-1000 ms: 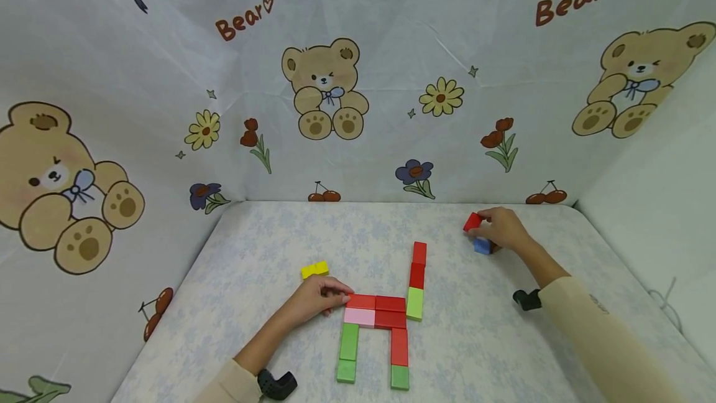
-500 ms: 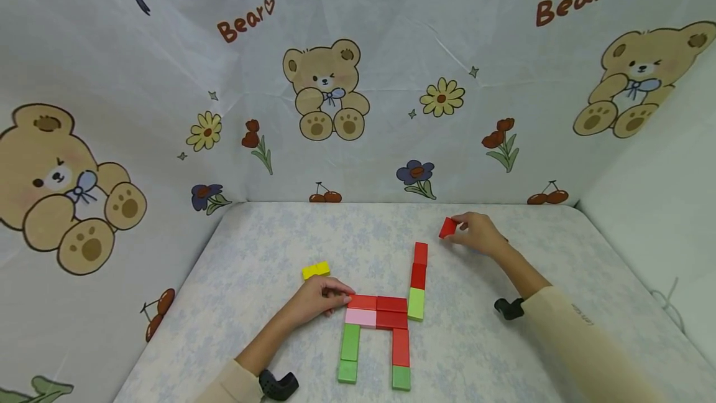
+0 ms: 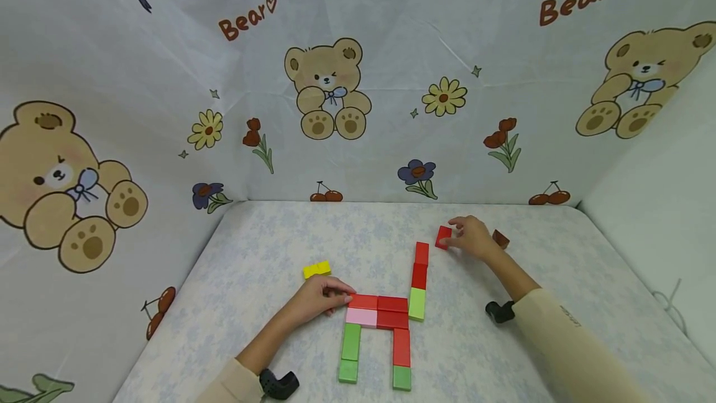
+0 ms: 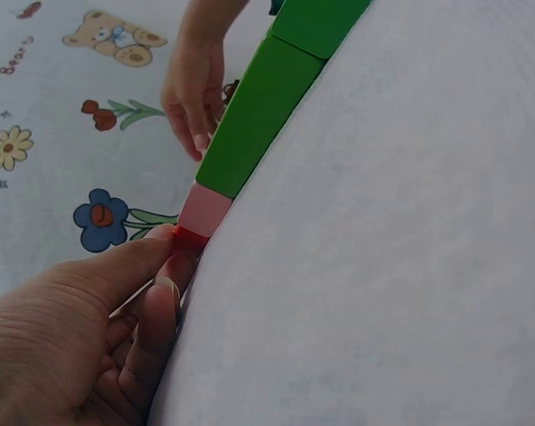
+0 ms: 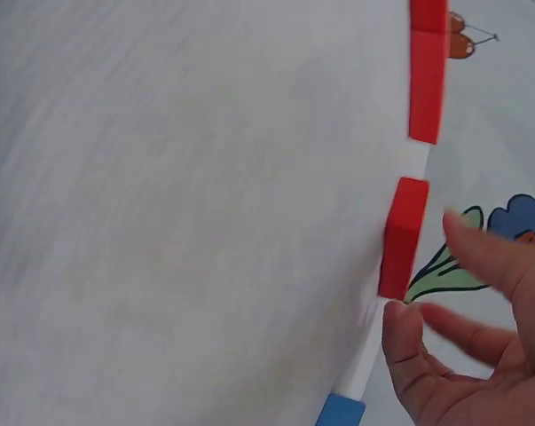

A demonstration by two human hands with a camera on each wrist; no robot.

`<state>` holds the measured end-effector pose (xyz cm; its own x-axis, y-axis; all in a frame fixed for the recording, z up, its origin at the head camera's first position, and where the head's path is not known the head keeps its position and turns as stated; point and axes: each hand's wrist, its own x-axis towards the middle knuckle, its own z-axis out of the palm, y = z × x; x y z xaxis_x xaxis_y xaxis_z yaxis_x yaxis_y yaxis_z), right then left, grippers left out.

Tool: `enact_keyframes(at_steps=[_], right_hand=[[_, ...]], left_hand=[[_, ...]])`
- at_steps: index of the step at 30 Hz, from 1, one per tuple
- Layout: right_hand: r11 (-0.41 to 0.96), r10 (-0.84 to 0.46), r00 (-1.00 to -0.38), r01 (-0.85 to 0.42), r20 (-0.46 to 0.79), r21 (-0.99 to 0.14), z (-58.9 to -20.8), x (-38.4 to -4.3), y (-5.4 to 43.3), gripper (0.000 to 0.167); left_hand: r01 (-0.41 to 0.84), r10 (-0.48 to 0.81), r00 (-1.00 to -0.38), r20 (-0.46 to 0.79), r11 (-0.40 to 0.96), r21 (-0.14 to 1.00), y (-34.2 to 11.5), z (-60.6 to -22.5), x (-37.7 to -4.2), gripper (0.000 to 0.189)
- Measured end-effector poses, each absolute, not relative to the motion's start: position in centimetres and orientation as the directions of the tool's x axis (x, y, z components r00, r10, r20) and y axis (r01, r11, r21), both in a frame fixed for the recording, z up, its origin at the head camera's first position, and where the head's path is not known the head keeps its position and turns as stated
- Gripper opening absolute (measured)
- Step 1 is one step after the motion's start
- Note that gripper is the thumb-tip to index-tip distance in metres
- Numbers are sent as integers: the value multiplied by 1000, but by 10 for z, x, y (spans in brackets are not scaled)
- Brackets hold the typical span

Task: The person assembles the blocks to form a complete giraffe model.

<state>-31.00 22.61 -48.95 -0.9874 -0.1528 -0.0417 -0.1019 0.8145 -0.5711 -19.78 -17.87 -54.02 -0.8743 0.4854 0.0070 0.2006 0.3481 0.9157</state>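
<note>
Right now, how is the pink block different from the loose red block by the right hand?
The pink block touches other blocks; the loose red block sits apart. The pink block lies left to right; the loose red block points mostly away from the person. Both are blocks on the table.

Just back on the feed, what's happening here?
A person has colored blocks laid out in a joined shape on the table. Their left hand has fingertips at the end of its top-left red block. Their right hand is open beside a loose red block, which stands apart from that shape.
</note>
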Motion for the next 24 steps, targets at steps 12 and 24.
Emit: enact_keyframes(at_steps=[12,24], right_hand=[[629,-26,-976,152,-216,-762,-497,-313,222,52],[515,103,-970,241,-219,-822,-505,-314,220,56]], left_hand=[[176,475,-880,-20,363,915,-178,-542,-199,16],[175,471,-882,-13,352,920,-177,-540,-197,17]])
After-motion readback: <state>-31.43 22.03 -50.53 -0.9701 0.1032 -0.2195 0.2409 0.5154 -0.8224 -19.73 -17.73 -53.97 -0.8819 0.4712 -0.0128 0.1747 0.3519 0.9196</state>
